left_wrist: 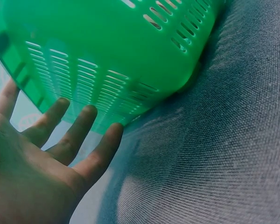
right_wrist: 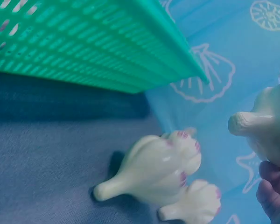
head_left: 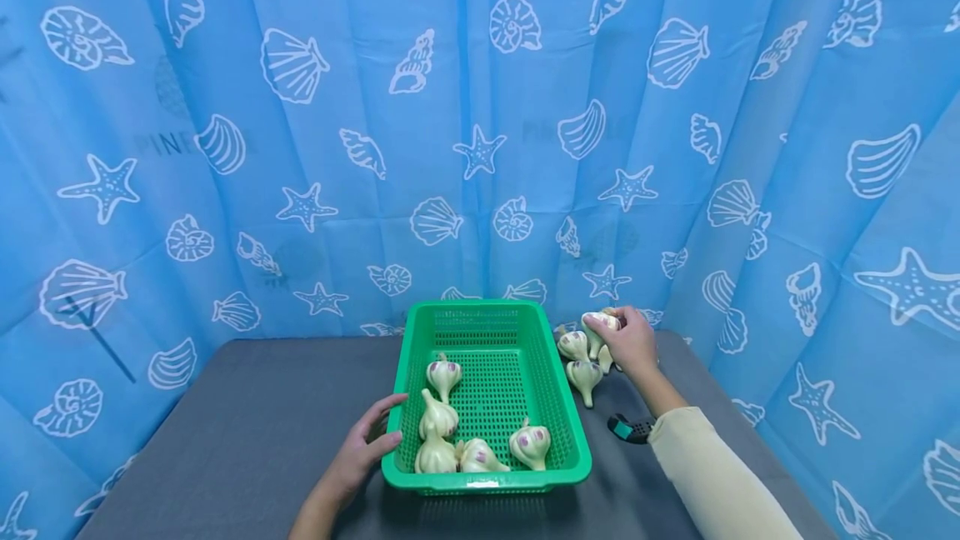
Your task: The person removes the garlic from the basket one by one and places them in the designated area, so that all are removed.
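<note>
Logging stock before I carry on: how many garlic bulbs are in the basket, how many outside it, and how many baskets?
Garlic bulbs in the green basket: 5, the farthest at
Garlic bulbs outside it on the table: at least 3 showing, a further one possibly behind the right hand, which holds one
Baskets: 1, left hand against it
Total: 9 things at least

We note a green perforated plastic basket (head_left: pixel 495 332) on the grey table, upright, its long side running away from the person. The left hand (head_left: pixel 365 446) rests straight-fingered against its near-left wall. Five cream, purple-streaked garlic bulbs (head_left: pixel 530 445) lie inside. The right hand (head_left: pixel 633 342) grips one bulb (head_left: pixel 602 322) just right of the basket; loose bulbs (head_left: pixel 584 375) lie beside it.
</note>
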The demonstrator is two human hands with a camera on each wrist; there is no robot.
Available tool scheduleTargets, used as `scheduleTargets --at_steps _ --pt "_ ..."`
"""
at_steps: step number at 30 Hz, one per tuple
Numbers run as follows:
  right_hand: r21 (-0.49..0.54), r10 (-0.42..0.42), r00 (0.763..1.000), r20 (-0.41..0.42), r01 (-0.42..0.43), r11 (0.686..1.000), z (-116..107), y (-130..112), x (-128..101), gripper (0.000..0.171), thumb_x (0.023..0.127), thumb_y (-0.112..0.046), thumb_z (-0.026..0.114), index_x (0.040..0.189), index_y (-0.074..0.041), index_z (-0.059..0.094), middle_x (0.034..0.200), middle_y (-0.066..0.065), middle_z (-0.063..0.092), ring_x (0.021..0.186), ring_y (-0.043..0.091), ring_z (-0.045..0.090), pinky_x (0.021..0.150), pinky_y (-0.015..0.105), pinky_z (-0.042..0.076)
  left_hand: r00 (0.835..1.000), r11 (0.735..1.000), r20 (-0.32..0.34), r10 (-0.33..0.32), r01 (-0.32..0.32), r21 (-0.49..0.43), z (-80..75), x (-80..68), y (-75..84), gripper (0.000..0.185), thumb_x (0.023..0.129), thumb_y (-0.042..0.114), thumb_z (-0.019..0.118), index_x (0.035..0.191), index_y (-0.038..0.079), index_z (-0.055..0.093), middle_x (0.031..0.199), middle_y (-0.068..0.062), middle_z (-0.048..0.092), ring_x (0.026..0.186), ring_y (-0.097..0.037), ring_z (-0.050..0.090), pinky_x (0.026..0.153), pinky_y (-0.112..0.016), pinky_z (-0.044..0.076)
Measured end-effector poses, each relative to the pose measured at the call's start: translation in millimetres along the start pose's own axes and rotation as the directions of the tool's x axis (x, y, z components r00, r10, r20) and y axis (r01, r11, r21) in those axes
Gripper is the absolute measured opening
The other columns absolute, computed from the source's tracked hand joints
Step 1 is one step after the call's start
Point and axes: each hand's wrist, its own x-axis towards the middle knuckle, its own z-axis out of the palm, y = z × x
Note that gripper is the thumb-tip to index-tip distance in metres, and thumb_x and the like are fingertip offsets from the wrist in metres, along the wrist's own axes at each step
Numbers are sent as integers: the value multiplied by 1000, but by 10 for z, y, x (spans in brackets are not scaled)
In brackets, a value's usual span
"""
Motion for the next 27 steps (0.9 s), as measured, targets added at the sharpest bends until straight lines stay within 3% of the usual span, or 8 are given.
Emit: scheduleTargets --at_steps 16,27 --pt "10 90 994 -58 -89 996 49 443 -162 61 84 -41 75 118 7 59 101 21 55 87 31 51 69 38 40 1000 1000 -14 -18 18 18 25 -12 31 53 101 13 50 150 4 32 150 -27 28 131 -43 36 90 -38 45" --pt "0 100 994 -37 -100 995 28 629 -294 56 89 -41 69 118 6 57 93 18 55 83 29 50 70 39 39 999 999 -28 -26 27 37 21 1 31 52 101 14 50 149 5 34 149 -26 29 130 -40 38 91 -40 46"
